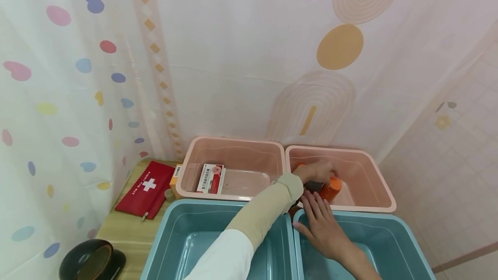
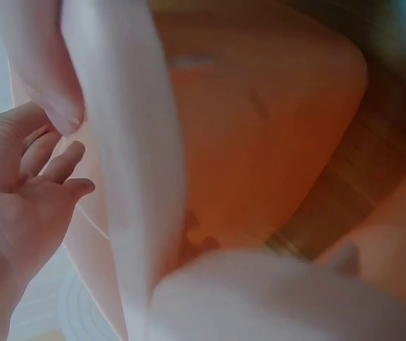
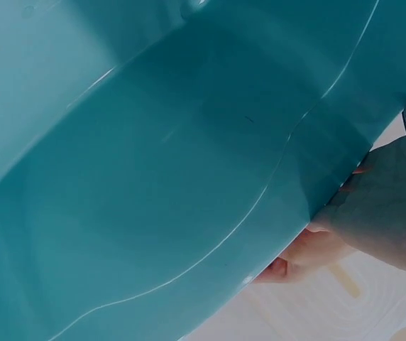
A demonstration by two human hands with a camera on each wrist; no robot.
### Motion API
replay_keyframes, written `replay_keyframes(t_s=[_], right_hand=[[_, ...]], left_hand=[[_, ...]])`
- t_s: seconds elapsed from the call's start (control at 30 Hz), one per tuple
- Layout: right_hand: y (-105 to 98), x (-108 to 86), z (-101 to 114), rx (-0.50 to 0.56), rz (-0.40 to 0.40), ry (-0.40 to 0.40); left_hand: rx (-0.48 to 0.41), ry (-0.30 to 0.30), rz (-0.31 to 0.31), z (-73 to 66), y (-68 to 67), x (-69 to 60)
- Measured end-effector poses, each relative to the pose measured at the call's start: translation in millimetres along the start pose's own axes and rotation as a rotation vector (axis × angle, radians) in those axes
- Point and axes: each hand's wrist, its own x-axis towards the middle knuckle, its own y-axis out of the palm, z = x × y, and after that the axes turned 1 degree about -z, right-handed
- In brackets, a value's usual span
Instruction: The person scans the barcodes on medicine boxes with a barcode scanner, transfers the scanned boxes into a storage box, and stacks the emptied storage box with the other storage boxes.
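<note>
In the head view my left hand reaches into the right pink bin, palm down above an orange cylinder and a dark item. Its palm hides part of them. The left wrist view shows loosely bent fingers with nothing visible between them. My right hand lies palm down over the near rim of the right pink bin and the far rim of the right blue bin. Its fingers are straight, their tips close to the left wrist. The right wrist view shows a hand at the blue rim.
The left pink bin holds a white and red medicine box. In front stands another blue bin. A red first aid pouch, an orange box and a dark bowl are on the wooden table at left.
</note>
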Motion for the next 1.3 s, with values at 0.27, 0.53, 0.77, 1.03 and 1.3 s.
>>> replay_keyframes(t_s=[0.27,0.53,0.77,1.03,1.3], right_hand=[[-1,3.6,-9,0.005,0.003,0.008],[2,9.3,-28,0.025,0.026,0.02],[-36,2.8,-8,0.198,0.15,0.044],[-93,-50.3,20,0.089,0.286,0.206],[-69,-95.3,-5,-0.132,0.072,0.114]], left_hand=[[-0.022,0.029,0.002,6.3,-5.0,-5.7],[0.008,-0.063,-0.129,12.8,-32.9,-34.9],[-0.264,-0.12,-0.311,38.9,-96.5,-171.3],[-0.074,-0.348,-0.55,54.7,-85.4,-341.4],[0.083,-0.61,-0.488,53.8,-24.6,-405.8]])
